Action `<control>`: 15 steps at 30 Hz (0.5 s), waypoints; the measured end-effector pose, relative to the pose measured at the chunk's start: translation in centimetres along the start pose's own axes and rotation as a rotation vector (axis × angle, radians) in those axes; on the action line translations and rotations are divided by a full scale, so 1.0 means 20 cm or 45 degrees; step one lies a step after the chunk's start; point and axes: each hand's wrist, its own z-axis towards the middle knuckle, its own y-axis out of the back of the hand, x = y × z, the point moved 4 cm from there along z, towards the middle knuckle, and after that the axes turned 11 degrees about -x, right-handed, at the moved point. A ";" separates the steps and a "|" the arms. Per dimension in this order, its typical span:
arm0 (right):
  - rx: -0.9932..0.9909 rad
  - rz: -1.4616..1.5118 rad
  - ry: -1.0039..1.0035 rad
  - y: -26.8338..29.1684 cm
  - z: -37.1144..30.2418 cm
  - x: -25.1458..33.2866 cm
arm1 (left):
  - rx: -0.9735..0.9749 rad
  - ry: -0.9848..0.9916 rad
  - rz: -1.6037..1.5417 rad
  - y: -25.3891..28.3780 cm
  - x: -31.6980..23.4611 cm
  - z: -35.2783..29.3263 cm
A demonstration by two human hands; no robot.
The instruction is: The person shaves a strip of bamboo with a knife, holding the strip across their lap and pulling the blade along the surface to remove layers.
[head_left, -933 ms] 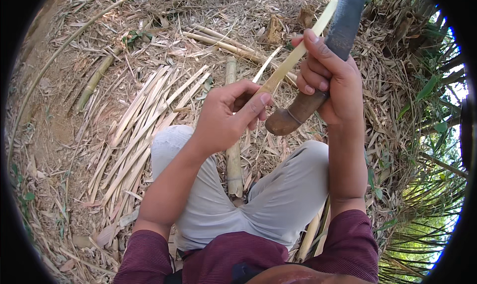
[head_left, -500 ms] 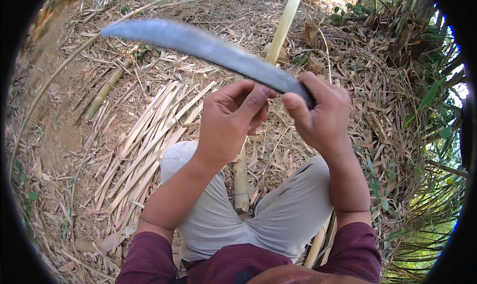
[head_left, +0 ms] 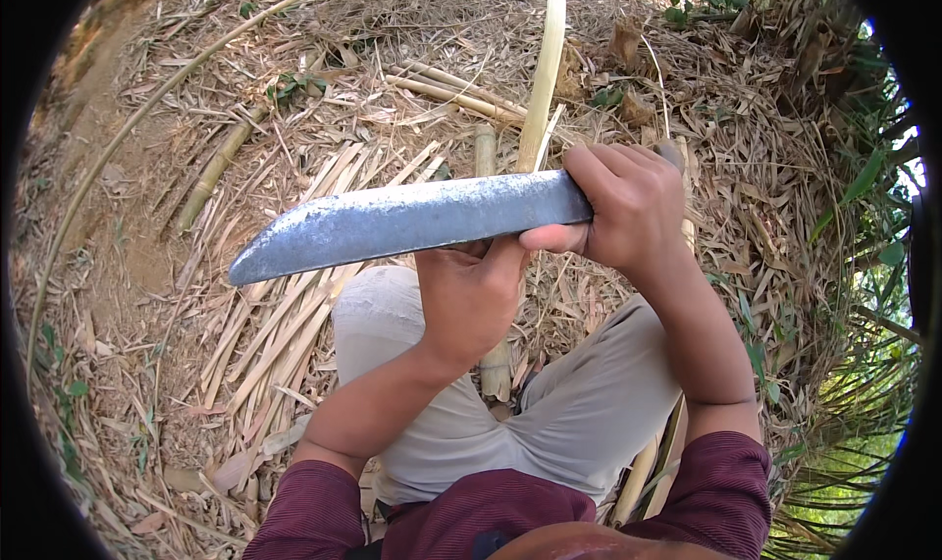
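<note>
Clasping in two hands (head_left: 473,303) (head_left: 630,199) one machete (head_left: 412,219) (right) and one pale strip (head_left: 546,70) (left).

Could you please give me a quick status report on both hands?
Right hand closed on knife. Left hand partly behind knife, hold hidden. Pale strip partly covered by knife.

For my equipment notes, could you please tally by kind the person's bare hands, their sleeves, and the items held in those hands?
Bare left hand and bare right hand: 2
Maroon ribbed fabric sleeves: 2
Long grey metal-bladed knife: 1
Long flat pale-yellow strip, partly hidden behind the blade: 1
Total: 6
</note>
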 end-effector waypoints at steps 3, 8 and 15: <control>-0.044 -0.024 0.048 -0.02 0.00 -0.02 | 0.011 -0.034 0.027 0.00 0.00 0.00; -0.077 -0.112 0.086 -0.02 0.00 -0.05 | 0.026 -0.022 0.100 0.00 0.01 0.04; -0.064 -0.224 0.004 -0.05 -0.06 -0.16 | 0.090 0.009 0.156 -0.01 0.02 0.09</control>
